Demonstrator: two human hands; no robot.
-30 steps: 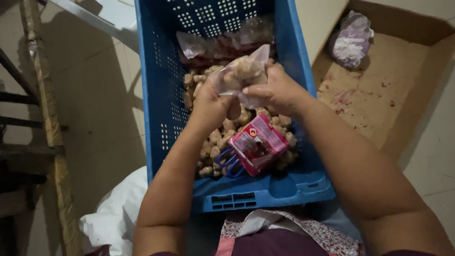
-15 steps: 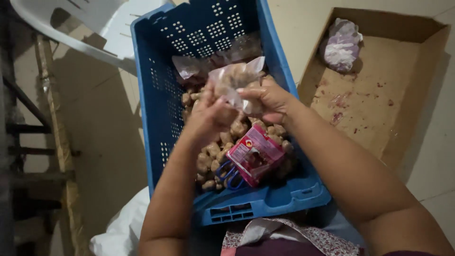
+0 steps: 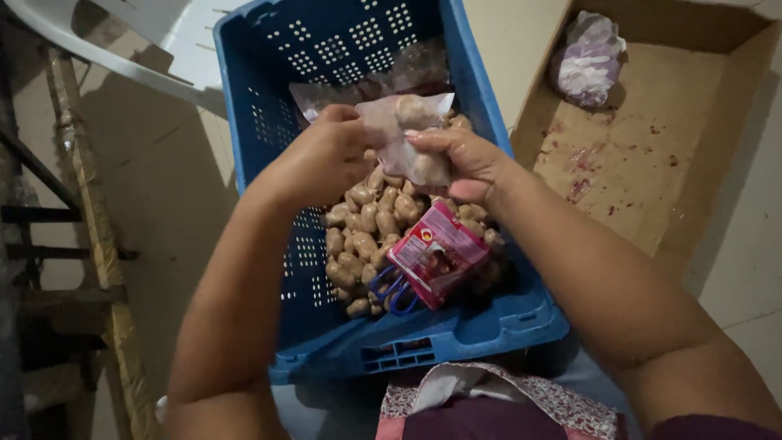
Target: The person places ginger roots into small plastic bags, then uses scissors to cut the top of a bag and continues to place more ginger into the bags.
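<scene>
Both my hands hold a small clear plastic bag [image 3: 405, 130] with a few brown lumpy tubers inside, above a blue perforated crate [image 3: 269, 106]. My left hand [image 3: 322, 159] pinches the bag's left side near the top. My right hand [image 3: 460, 163] grips its right side and lower part. Beneath them, a heap of loose brown tubers [image 3: 362, 236] fills the crate's near end. A pink packet [image 3: 436, 253] lies on the heap, with blue-handled scissors [image 3: 391, 292] tucked beside it.
More filled clear bags [image 3: 407, 73] lie at the crate's far end. A shallow cardboard box [image 3: 652, 155] on the right holds a purplish bag [image 3: 586, 61]. A white plastic chair [image 3: 130, 41] stands top left, wooden stairs [image 3: 73, 244] at left. Patterned cloth [image 3: 489, 403] covers my lap.
The view has shifted, so the crate sits more to the left and lower. My hands stay on the small bag, working at its top, with little other movement.
</scene>
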